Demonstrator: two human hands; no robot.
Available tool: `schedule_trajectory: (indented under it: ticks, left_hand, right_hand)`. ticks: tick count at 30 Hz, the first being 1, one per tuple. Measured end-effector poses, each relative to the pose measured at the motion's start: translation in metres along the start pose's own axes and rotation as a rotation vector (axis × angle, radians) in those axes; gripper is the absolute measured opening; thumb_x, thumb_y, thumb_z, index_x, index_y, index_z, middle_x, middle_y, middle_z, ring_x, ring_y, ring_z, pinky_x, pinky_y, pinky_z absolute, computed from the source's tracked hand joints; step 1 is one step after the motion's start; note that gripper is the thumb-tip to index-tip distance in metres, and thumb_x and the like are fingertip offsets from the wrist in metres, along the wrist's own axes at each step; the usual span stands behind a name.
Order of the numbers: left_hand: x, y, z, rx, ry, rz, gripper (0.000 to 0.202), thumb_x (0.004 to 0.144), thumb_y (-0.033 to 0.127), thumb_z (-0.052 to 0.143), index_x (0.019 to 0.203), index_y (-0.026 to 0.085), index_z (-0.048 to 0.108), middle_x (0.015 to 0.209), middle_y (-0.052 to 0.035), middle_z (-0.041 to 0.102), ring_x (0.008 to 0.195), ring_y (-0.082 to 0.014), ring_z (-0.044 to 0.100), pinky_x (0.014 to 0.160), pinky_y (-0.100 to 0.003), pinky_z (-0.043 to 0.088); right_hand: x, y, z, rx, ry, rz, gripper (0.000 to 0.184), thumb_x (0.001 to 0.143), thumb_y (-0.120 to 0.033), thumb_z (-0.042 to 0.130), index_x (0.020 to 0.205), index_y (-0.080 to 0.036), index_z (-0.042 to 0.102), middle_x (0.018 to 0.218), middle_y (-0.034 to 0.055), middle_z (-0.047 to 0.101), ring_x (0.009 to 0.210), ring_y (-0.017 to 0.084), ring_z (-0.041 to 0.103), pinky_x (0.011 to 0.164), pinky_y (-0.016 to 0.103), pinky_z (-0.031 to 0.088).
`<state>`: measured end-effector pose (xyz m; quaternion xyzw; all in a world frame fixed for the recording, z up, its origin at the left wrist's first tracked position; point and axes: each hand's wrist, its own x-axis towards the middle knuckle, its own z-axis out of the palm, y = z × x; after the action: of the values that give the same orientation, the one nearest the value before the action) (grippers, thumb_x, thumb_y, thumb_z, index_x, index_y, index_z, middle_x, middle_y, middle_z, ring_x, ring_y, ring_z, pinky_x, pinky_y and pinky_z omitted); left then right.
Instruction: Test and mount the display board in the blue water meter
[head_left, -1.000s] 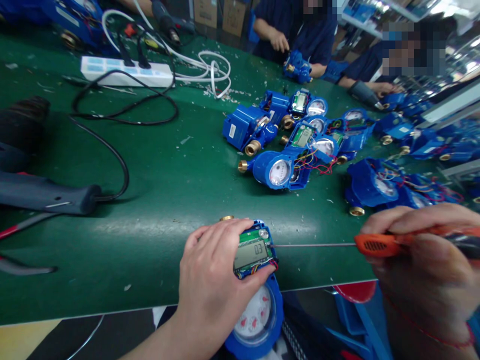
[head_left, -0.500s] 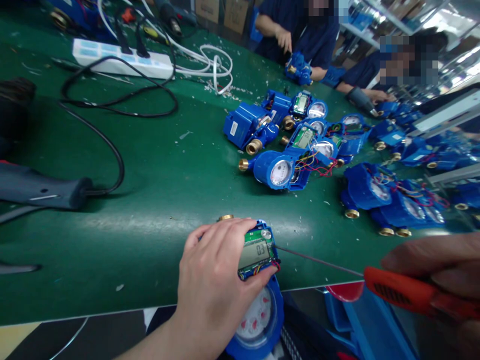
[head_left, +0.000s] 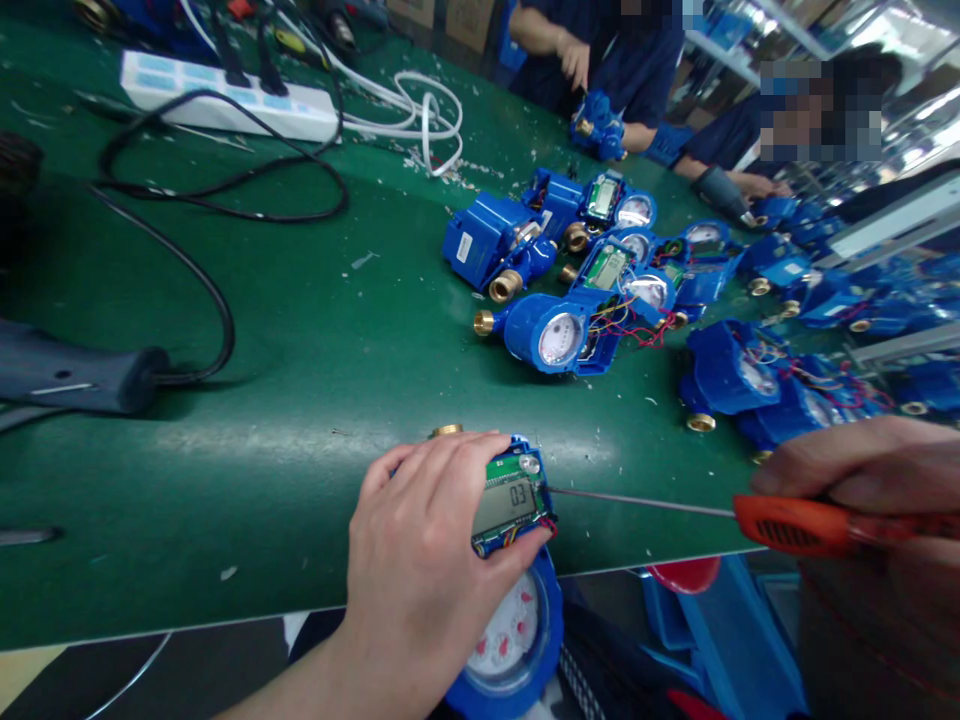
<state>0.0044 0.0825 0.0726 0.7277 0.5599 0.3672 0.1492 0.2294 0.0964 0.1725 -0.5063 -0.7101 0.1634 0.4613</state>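
My left hand [head_left: 439,545] is wrapped over a blue water meter [head_left: 551,620] at the bench's front edge, fingers across its opened electronics box. A green circuit board [head_left: 504,468] with a small display [head_left: 508,505] reading about 0.3 shows between thumb and fingers. Below it, the round dial [head_left: 510,635] with red pointers is partly hidden by the hand. My right hand [head_left: 862,475] grips a screwdriver [head_left: 795,524] by its orange handle. Its long thin shaft points left, and the tip meets the right edge of the electronics box; the exact contact spot is too small to tell.
Several blue water meters [head_left: 555,335] with loose wires lie beyond my hands. A white power strip [head_left: 232,100] with black cables sits at the back left, a grey-handled corded tool [head_left: 82,370] at left. Across the green bench [head_left: 315,330], two people handle meters.
My right hand has raised the screwdriver handle slightly, so the shaft lies closer to level. Its tip stays at the box edge. My left hand keeps its hold, and the view has shifted a little.
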Motion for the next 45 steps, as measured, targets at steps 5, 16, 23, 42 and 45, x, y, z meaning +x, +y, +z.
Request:
schedule_trajectory:
  ticks: [5,16,23,42,45]
  left_hand:
    - [0.000,0.000,0.000,0.025,-0.005,0.006,0.057,0.062,0.031,0.086,0.110,0.021,0.057,0.106,-0.0081,0.075,0.096,-0.0296,0.070,0.084,-0.044,0.046]
    - [0.000,-0.001,0.000,0.066,-0.028,0.032,0.053,0.066,0.032,0.082,0.111,0.021,0.056,0.104,-0.0081,0.074,0.093,-0.0297,0.068,0.083,-0.044,0.046]
    - [-0.001,-0.003,-0.001,0.082,-0.047,0.019,0.052,0.067,0.033,0.081,0.112,0.023,0.055,0.106,-0.0067,0.073,0.095,-0.0290,0.068,0.084,-0.044,0.046]
    - [-0.008,-0.009,-0.010,0.019,-0.087,0.019,0.048,0.075,0.035,0.075,0.117,0.023,0.054,0.112,-0.0084,0.070,0.102,-0.0271,0.067,0.089,-0.044,0.050]
    - [-0.012,-0.010,-0.012,0.004,-0.052,0.016,0.045,0.078,0.036,0.073,0.116,0.022,0.054,0.111,-0.0088,0.069,0.103,-0.0267,0.066,0.090,-0.044,0.050]
  right_hand:
    - [-0.008,0.013,-0.004,0.004,-0.054,-0.067,0.021,0.080,-0.042,0.069,0.071,-0.023,0.068,0.060,0.0081,0.062,0.051,0.025,0.063,0.037,0.035,0.052]
    - [0.002,0.022,0.010,0.223,-0.030,-0.195,0.002,0.076,-0.019,0.068,0.077,-0.018,0.068,0.058,0.0032,0.062,0.050,0.017,0.062,0.034,0.023,0.049]
    - [-0.001,0.023,0.013,0.226,0.003,-0.171,0.003,0.075,-0.018,0.068,0.077,-0.019,0.068,0.064,0.0038,0.065,0.048,0.016,0.060,0.033,0.024,0.047]
    - [-0.007,0.044,0.014,0.634,0.177,0.045,0.009,0.082,-0.022,0.063,0.076,-0.018,0.069,0.064,0.0028,0.064,0.039,0.012,0.052,0.024,0.021,0.034]
    - [-0.010,0.044,0.010,0.600,0.211,-0.019,0.011,0.082,-0.025,0.068,0.074,-0.019,0.070,0.057,0.0007,0.057,0.043,0.013,0.054,0.029,0.024,0.037]
